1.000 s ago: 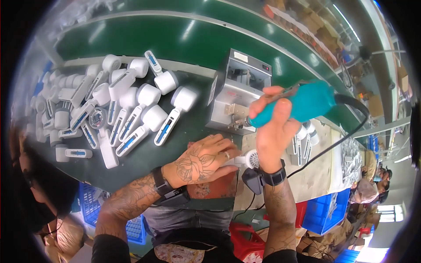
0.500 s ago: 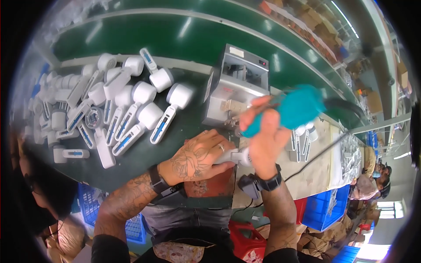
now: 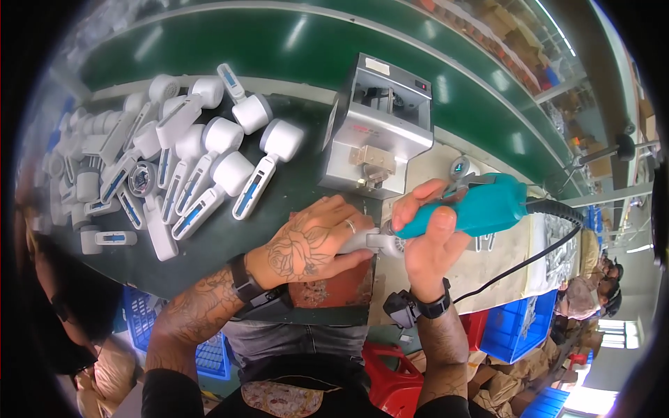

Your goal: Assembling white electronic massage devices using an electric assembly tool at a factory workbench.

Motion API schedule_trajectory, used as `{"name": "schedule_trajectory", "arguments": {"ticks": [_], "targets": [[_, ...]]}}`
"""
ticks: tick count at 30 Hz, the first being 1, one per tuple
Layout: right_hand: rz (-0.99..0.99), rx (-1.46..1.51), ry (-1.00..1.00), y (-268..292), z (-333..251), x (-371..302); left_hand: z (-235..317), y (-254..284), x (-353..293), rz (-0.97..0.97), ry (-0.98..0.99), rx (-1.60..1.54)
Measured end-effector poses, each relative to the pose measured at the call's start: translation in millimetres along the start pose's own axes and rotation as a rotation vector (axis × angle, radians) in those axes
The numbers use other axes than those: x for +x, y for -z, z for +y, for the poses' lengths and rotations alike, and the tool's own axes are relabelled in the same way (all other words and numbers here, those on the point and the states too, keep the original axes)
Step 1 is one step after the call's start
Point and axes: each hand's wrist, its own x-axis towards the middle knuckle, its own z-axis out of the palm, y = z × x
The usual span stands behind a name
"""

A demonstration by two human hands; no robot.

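My left hand [image 3: 310, 242] is closed round the handle of a white handheld device with a round head [image 3: 381, 241], holding it low over the bench. In my right hand [image 3: 431, 254] lies a teal electric screwdriver [image 3: 484, 207], fingers wrapped round its front end and a black cord at its rear. The screwdriver's front end is close above the device's neck; my fingers hide whether its tip touches. A reddish-brown worn plate [image 3: 331, 289] lies below my left hand. Many similar white devices [image 3: 223, 174] are heaped to the left.
A grey metal machine [image 3: 380, 132] stands just beyond my hands. One round-headed white piece [image 3: 461, 168] lies to its right on a beige sheet [image 3: 516, 268]. The black cord [image 3: 519, 272] crosses the right side. A blue bin [image 3: 519, 331] and a red stool [image 3: 394, 376] are below the bench.
The screwdriver, blurred and tilted up before, is steadier and lower, its front end nearer the device's neck. My left hand keeps its hold. The whole view has shifted slightly.
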Motion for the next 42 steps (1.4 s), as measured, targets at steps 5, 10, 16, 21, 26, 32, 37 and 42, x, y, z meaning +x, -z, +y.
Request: {"name": "schedule_trajectory", "arguments": {"ticks": [5, 10, 16, 21, 26, 32, 37, 42], "targets": [[0.002, 0.025, 0.024, -2, 7, -2, 6, 3, 5, -0.003, -0.04, 0.095], [-0.016, 0.037, 0.043, -5, 9, -2, 8, 4, 4, -0.003, -0.043, 0.158], [0.013, 0.003, -0.003, -13, -2, 13, 1, 1, -3, 0.021, -0.05, 0.136], [0.031, -0.122, 0.243, -33, 10, 55, 2, 4, -5, 0.024, -0.041, 0.139], [0.032, 0.059, 0.196, -31, 25, 56, 6, 5, -1, -0.001, -0.042, 0.104], [0.036, -0.055, -0.003, -30, -5, 29, 3, 2, -6, 0.036, -0.019, 0.125], [0.01, 0.008, -0.006, -3, -31, -13, 5, 3, 1, 0.011, -0.001, 0.11], [0.063, -0.034, -0.024, -1, -20, -24, 4, 4, 1, -0.017, -0.002, 0.112]]}}
